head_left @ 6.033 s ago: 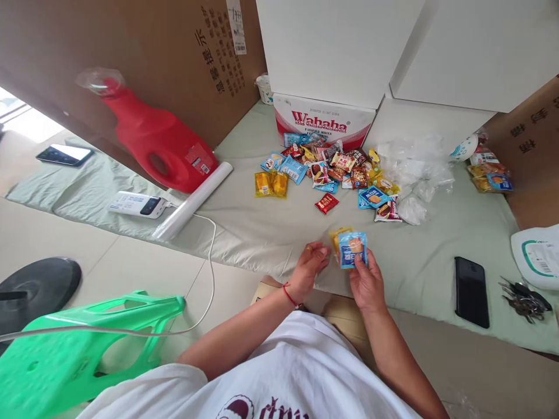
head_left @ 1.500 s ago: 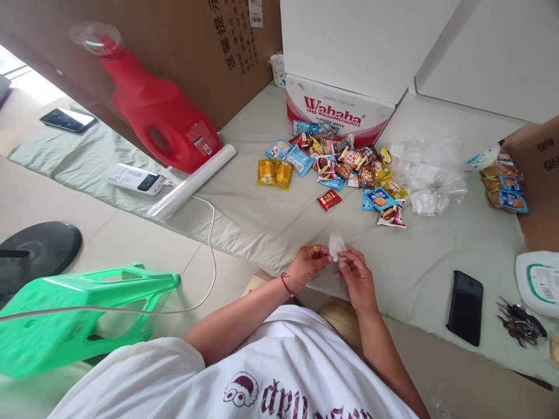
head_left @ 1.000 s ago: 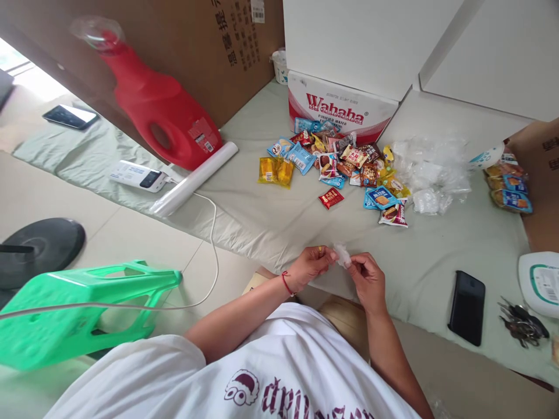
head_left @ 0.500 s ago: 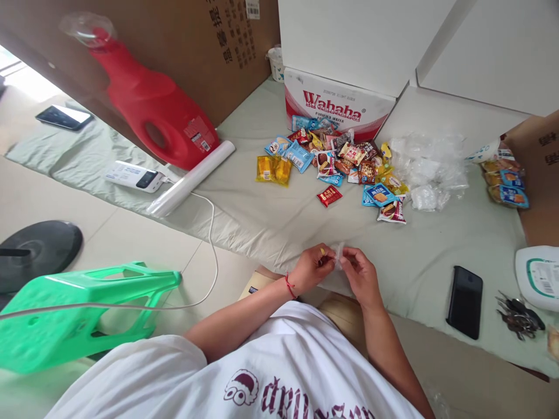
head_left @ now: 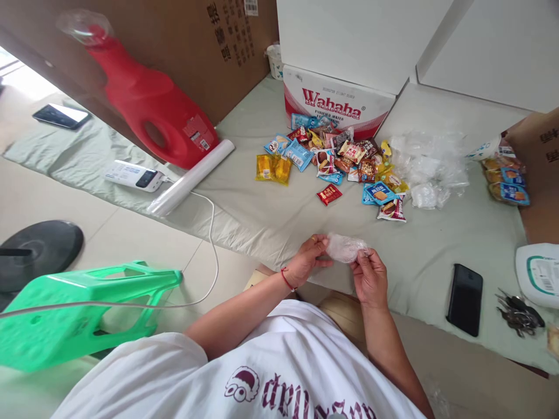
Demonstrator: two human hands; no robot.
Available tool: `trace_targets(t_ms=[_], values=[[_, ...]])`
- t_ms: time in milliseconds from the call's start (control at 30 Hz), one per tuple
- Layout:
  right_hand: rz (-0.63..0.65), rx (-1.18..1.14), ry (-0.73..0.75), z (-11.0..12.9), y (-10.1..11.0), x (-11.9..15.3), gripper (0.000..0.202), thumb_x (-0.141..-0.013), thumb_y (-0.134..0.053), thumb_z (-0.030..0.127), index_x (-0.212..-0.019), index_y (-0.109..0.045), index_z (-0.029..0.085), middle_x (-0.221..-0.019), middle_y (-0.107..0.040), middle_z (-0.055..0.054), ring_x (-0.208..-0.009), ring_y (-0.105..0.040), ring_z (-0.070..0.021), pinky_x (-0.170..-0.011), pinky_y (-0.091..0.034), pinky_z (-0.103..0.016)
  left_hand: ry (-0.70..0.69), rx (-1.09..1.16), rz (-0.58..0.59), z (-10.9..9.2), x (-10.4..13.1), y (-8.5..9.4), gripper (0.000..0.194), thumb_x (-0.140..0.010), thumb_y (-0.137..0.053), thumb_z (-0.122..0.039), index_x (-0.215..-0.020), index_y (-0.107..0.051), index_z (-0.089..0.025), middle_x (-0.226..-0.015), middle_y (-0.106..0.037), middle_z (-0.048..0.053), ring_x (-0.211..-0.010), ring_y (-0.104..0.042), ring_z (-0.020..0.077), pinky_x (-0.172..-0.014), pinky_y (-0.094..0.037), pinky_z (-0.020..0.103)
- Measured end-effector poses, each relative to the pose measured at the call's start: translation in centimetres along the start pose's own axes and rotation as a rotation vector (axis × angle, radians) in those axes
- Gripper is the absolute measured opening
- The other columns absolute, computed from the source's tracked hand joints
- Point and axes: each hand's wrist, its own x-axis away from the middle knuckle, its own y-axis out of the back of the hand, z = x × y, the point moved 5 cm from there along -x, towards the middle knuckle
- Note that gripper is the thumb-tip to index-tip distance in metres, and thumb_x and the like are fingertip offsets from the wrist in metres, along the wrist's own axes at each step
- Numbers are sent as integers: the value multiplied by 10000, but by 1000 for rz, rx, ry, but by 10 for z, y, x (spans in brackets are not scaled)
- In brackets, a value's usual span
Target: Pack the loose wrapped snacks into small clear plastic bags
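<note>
A crumpled clear plastic film cover point(head_left: 347, 248), wide and short, is stretched between my two hands just above the cloth's near edge. My left hand point(head_left: 309, 261) pinches its left end between thumb and fingers. At the other end my right hand point(head_left: 369, 276) grips it the same way, thumb on top. Beyond my hands lies a heap of wrapped snacks point(head_left: 345, 154), with a small red packet point(head_left: 329, 194) nearest to me. To the right of that heap is a pile of similar crumpled clear plastic point(head_left: 430, 166).
A white plastic roll point(head_left: 192, 177) lies by a red jug point(head_left: 157, 110) and a white power bank point(head_left: 133, 176). A Wahaha carton point(head_left: 338, 102) stands behind the snacks. On the right are a black phone point(head_left: 465, 299) and keys point(head_left: 519, 314). A green stool point(head_left: 91, 308) lies tipped at left.
The plastic, bunched small between my fingers before, is now spread out wider. My hands have moved apart, the right one outward to the right.
</note>
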Motion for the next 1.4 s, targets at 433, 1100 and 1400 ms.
trace_targets(t_ms=[433, 1100, 1400], values=[[-42, 80, -7, -3, 9, 7, 340, -778, -831, 480, -896, -652, 216, -948, -659, -10, -878, -625, -152, -792, -553, -305, 4, -154, 29, 15, -5, -7, 466, -657, -877, -548, -747, -677, -137, -665, -609, -1, -640, -530, 112, -673, -423, 277], [103, 251, -14, 4, 3, 9, 246, -751, -853, 446, -846, -773, 234, -809, -708, 0, -775, -590, -153, -765, -461, -296, -95, -363, 237, -4, 8, -21, 423, -737, -803, -540, -819, -646, -155, -732, -565, -12, -701, -448, 120, -685, -334, 280], [-179, -8, -34, 17, 28, 2, 331, -651, -922, 412, -828, -723, 216, -790, -655, 23, -720, -564, -108, -683, -466, -237, -21, 47, 12, 4, -5, 0, 202, -596, -754, -262, -705, -622, -156, -728, -592, 0, -696, -535, 122, -693, -420, 269]])
